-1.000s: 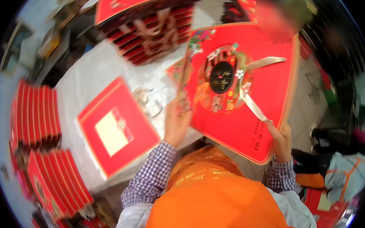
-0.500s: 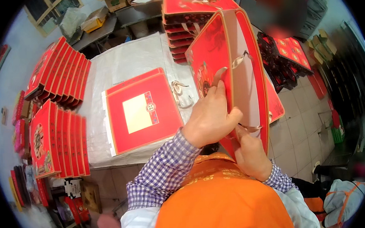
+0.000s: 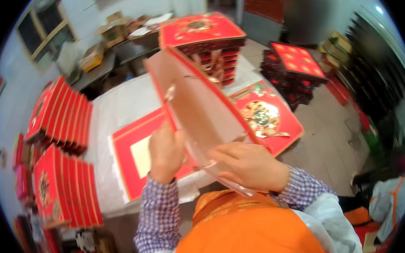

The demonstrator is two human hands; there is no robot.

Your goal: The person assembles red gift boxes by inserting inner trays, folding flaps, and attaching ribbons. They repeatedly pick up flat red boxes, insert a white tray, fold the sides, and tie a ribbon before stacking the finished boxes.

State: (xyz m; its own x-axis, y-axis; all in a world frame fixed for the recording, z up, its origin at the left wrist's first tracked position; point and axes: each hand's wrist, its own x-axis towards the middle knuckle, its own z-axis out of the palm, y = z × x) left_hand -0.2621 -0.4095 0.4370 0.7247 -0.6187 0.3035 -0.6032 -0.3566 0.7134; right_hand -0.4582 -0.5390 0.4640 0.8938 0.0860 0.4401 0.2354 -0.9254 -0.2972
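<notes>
A red gift bag (image 3: 197,110) with a pale inside is tilted in front of me, its mouth gaping upward. Ribbon handles show on its two long sides. My left hand (image 3: 166,152) grips the left side wall, slightly blurred. Across the near end lies my right hand (image 3: 253,166), its fingers stretched out flat over the bag's edge. Under the bag, on the table, are flat red printed sheets (image 3: 125,150) with a pale yellow panel. To the right rests another red bag (image 3: 276,115) with a round gold emblem, partly covered by the held one.
Two rows of red bags (image 3: 63,119) (image 3: 69,190) stand along the table's left side. A tall stack of red bags (image 3: 201,31) rises at the far end. Dark red boxes (image 3: 296,63) are piled beyond the table on the right. White sheeting (image 3: 117,97) covers the table.
The bag has swung left and tipped, so its inside now faces up. My left hand moved left to its side wall; my right hand flattened over the near end. The emblem bag is more exposed.
</notes>
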